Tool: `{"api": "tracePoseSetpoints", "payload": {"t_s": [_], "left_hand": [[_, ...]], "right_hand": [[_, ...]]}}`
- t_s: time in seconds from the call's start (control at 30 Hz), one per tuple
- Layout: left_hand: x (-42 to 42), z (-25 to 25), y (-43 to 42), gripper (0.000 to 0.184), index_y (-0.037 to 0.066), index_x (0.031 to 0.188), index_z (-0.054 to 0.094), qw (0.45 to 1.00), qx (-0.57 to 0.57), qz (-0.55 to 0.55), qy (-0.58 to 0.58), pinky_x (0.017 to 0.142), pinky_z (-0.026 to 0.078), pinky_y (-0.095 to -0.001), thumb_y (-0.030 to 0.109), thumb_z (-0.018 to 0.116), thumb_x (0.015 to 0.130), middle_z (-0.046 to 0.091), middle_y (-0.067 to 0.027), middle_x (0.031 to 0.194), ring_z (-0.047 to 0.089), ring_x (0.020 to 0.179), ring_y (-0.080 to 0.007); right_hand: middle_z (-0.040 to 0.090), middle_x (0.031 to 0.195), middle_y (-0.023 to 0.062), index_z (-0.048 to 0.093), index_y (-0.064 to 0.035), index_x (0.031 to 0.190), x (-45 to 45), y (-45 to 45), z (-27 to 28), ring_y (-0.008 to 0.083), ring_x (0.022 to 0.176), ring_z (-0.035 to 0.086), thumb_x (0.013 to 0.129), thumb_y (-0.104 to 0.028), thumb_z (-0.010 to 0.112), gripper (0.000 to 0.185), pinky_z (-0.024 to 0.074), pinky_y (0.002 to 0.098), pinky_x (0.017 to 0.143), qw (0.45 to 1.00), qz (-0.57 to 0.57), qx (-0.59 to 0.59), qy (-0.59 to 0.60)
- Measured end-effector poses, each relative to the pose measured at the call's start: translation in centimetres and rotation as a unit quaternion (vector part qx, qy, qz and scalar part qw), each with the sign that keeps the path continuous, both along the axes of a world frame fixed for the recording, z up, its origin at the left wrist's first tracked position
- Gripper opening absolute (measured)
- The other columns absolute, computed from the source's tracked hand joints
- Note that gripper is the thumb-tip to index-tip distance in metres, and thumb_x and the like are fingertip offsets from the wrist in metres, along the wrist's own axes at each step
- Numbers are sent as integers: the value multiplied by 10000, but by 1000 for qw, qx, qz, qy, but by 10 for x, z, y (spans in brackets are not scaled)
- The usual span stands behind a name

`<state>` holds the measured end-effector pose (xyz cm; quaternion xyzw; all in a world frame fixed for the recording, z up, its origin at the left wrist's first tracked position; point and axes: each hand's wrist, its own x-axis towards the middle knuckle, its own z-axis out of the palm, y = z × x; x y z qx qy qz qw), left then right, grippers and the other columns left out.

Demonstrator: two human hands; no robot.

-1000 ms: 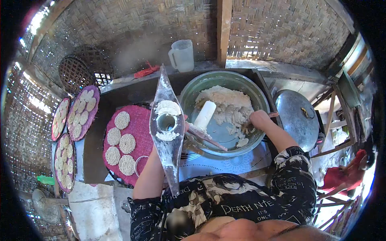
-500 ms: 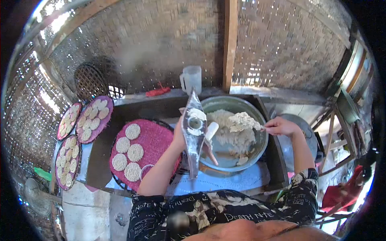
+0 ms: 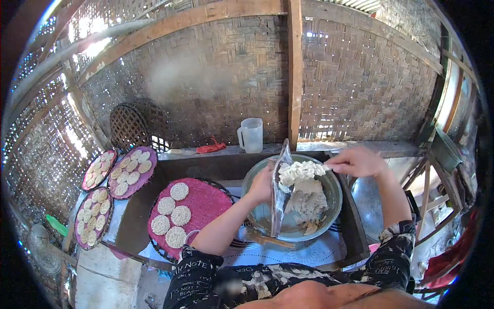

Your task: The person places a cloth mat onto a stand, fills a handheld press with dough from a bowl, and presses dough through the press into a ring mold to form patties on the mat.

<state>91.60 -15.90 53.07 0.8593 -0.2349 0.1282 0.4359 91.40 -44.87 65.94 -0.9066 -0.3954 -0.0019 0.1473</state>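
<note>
My left hand [image 3: 261, 186] is closed around a flour-dusted dough press [image 3: 278, 206], a long narrow body with pointed ends, tilted on its side over the basin. In my right hand [image 3: 360, 162], the fingers pinch the end of what looks like a spoon, mostly hidden under a lump of pale dough [image 3: 304, 172]. That lump is right at the press's face, where its round opening was visible earlier. Below both hands is a large grey-green basin [image 3: 337, 203] with more sticky dough [image 3: 310, 203] inside.
To the left lies a pink cloth-covered round tray [image 3: 208, 198] bearing several white noodle discs [image 3: 180, 215]. Smaller trays with discs [image 3: 133, 166] stand farther left. A clear plastic jug [image 3: 252, 135] and a red bag [image 3: 211, 147] rest on the ledge behind.
The press has turned so its opening faces right and has moved over the basin. My right hand has brought the dough leftward against it. The camera view has tilted up slightly.
</note>
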Motion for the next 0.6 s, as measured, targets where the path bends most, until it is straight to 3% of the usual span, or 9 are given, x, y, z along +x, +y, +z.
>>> {"api": "tracePoseSetpoints", "payload": {"t_s": [0.07,0.17,0.27,0.33,0.43,0.5,0.57,0.6], "left_hand": [[2,0,-8,449,98,1108,585,1000,-15,-16,6,884,415,-372,249,675,695,546,-168,1131,530,1035,-331],[0,-2,-19,436,92,1097,591,999,-27,-15,-14,878,421,-368,256,673,701,552,-164,1126,540,1022,-329],[-1,-3,-23,417,86,1086,593,1000,7,13,-17,858,433,-367,257,662,712,574,-162,1090,553,997,-334],[11,-19,-20,416,85,1084,590,999,-35,31,25,847,438,-374,262,660,715,590,-162,1062,560,980,-340],[24,-35,-14,430,85,1096,578,996,-69,36,54,838,442,-384,275,659,719,605,-165,1040,570,971,-340],[22,-33,-9,462,88,1122,556,999,-27,33,22,831,448,-391,290,662,720,610,-167,1046,580,974,-331],[60,-73,5,468,77,1171,516,976,-177,-25,128,844,445,-335,225,663,753,586,-107,1100,572,980,-226],[61,-72,7,457,71,1170,519,973,-183,-8,142,839,447,-320,197,661,755,590,-95,1092,576,967,-201]], "right_hand": [[645,826,59,637,-110,1030,-12,16,32,266,755,624,811,-350,572,331,466,400,631,989,-41,-110,-87],[620,736,67,655,-94,893,-24,44,47,297,699,606,787,-354,567,294,467,405,616,974,-36,-175,-141],[586,678,54,621,-85,759,-28,68,24,253,653,607,755,-278,575,199,459,380,575,932,48,-224,-280],[560,658,33,578,-98,727,-39,87,-7,207,637,602,718,-225,579,128,449,342,544,874,45,-261,-408],[525,637,3,547,-106,770,-52,86,-34,171,587,564,696,-194,591,123,438,336,508,803,117,-160,-562],[511,614,3,545,-116,744,-37,67,-31,178,568,554,685,-187,605,111,430,348,498,871,115,-83,-471],[496,604,15,536,-126,711,-32,47,-18,206,571,551,669,-187,617,110,424,369,501,902,74,-30,-425],[487,607,25,529,-131,691,-40,37,-4,231,584,551,659,-190,623,115,421,384,508,904,32,-16,-427]]}}
